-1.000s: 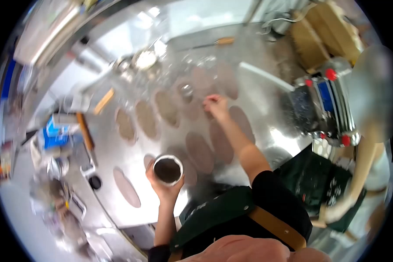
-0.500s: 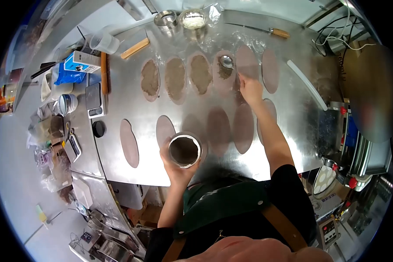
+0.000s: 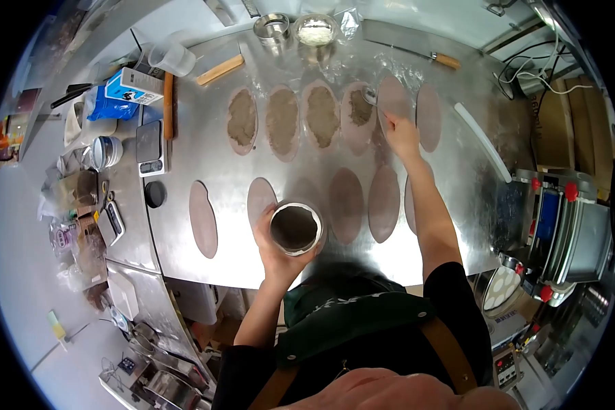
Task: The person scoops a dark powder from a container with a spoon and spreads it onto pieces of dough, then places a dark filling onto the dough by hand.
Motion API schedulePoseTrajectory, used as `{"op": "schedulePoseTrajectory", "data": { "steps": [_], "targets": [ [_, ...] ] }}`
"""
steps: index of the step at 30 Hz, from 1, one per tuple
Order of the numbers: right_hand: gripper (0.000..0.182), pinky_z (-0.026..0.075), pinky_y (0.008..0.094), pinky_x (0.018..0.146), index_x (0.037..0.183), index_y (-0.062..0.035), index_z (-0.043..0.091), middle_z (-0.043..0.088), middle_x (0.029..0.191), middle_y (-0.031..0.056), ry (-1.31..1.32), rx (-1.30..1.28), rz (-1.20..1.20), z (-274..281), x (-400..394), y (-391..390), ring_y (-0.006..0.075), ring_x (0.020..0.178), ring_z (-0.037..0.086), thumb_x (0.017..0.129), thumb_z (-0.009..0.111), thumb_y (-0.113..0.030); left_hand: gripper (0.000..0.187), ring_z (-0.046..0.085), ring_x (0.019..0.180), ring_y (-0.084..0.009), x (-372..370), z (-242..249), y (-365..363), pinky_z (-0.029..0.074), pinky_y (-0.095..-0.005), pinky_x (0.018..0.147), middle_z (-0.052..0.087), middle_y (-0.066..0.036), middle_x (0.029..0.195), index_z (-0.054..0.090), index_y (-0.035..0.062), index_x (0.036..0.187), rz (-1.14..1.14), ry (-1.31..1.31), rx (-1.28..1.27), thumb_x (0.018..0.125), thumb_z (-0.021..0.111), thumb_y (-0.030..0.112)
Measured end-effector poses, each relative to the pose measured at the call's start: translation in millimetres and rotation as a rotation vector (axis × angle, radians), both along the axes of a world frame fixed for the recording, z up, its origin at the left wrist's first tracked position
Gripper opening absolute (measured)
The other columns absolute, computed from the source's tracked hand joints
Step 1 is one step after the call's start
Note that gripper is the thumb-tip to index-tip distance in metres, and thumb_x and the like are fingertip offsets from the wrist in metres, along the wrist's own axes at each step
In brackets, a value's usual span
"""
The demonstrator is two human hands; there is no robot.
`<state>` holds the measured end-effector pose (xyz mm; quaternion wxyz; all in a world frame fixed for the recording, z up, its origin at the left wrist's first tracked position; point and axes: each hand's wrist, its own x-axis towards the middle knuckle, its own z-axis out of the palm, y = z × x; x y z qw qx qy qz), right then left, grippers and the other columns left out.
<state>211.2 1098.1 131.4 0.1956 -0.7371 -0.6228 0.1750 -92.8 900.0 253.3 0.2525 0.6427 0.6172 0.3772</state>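
Your left hand (image 3: 278, 249) has its fingers curled around the round, white-rimmed container of dark filling (image 3: 296, 229), in front of a flat pinkish dough oval (image 3: 261, 199). Your right hand (image 3: 401, 135) pinches the shiny metal spoon (image 3: 370, 96), its bowl just beyond those fingers, beside the partly covered oval (image 3: 357, 130).
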Motion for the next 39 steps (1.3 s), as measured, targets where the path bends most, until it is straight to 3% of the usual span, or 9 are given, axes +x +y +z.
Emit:
{"op": "schedulePoseTrajectory", "data": {
  "steps": [2, 8, 11, 14, 20, 29, 35, 39],
  "targets": [
    [0.026, 0.051, 0.0477, 0.071, 0.109, -0.0188, 0.070, 0.069, 0.087, 0.0148, -0.093, -0.004, 0.057, -5, 2, -1, 0.0392, 0.080, 0.064, 0.088, 0.054, -0.019, 0.101, 0.046, 0.127, -0.0352, 7, 2, -2, 0.040, -0.0439, 0.105, 0.040, -0.020, 0.137, 0.031, 0.0048, 0.138, 0.017, 0.024, 0.005, 0.057, 0.090, 0.019],
    [0.024, 0.051, 0.0484, 0.070, 0.105, -0.0190, 0.071, 0.069, 0.086, 0.0149, 0.000, -0.038, 0.102, -5, 5, -14, 0.0389, 0.080, 0.064, 0.087, 0.055, -0.017, 0.101, 0.047, 0.126, -0.0343, 36, -2, -16, 0.041, -0.0434, 0.104, 0.041, -0.019, 0.137, 0.031, 0.0053, 0.138, 0.111, -0.016, -0.012, 0.058, 0.090, 0.022],
    [0.028, 0.051, 0.0485, 0.070, 0.108, -0.0206, 0.071, 0.069, 0.086, 0.0145, 0.014, -0.039, 0.134, 20, 1, -7, 0.0385, 0.081, 0.065, 0.086, 0.056, -0.015, 0.101, 0.048, 0.125, -0.0331, 44, -6, -25, 0.041, -0.0425, 0.104, 0.041, -0.018, 0.137, 0.032, 0.0044, 0.138, 0.127, -0.020, -0.032, 0.058, 0.090, 0.025],
    [0.032, 0.051, 0.0470, 0.069, 0.117, -0.0225, 0.069, 0.068, 0.086, 0.0148, -0.109, -0.076, 0.212, 29, 0, 6, 0.0365, 0.079, 0.065, 0.090, 0.053, -0.018, 0.101, 0.049, 0.124, -0.0313, 52, -9, -27, 0.042, -0.0411, 0.103, 0.042, -0.018, 0.136, 0.032, 0.0030, 0.138, 0.138, -0.060, -0.038, 0.058, 0.090, 0.025],
    [0.036, 0.052, 0.0478, 0.071, 0.116, -0.0214, 0.069, 0.070, 0.087, 0.0130, -0.229, -0.072, 0.305, 35, -9, 6, 0.0356, 0.081, 0.066, 0.086, 0.053, -0.013, 0.100, 0.050, 0.123, -0.0305, 54, -6, -29, 0.042, -0.0408, 0.103, 0.043, -0.018, 0.135, 0.032, 0.0021, 0.138, 0.153, -0.031, -0.019, 0.059, 0.090, 0.024],
    [0.030, 0.052, 0.0489, 0.072, 0.111, -0.0201, 0.070, 0.069, 0.089, 0.0157, -0.176, -0.071, 0.196, 38, -6, 18, 0.0366, 0.082, 0.066, 0.088, 0.052, -0.015, 0.100, 0.049, 0.123, -0.0316, 52, -5, -33, 0.042, -0.0416, 0.103, 0.041, -0.020, 0.137, 0.033, 0.0020, 0.138, 0.141, -0.098, -0.051, 0.058, 0.090, 0.021],
    [0.029, 0.052, 0.0495, 0.071, 0.111, -0.0187, 0.071, 0.069, 0.085, 0.0165, -0.299, -0.057, 0.321, 33, -4, 9, 0.0379, 0.078, 0.066, 0.088, 0.053, -0.014, 0.099, 0.050, 0.123, -0.0310, 48, -6, -34, 0.043, -0.0413, 0.102, 0.041, -0.019, 0.136, 0.033, 0.0016, 0.138, 0.140, -0.096, -0.038, 0.059, 0.090, 0.020],
    [0.030, 0.052, 0.0487, 0.070, 0.112, -0.0190, 0.071, 0.069, 0.086, 0.0152, -0.215, -0.015, 0.309, 32, -1, -5, 0.0370, 0.078, 0.066, 0.087, 0.055, -0.013, 0.099, 0.050, 0.123, -0.0304, 46, -7, -35, 0.044, -0.0410, 0.102, 0.042, -0.019, 0.136, 0.033, 0.0016, 0.138, 0.129, -0.077, -0.042, 0.059, 0.090, 0.019]
  ]
}}
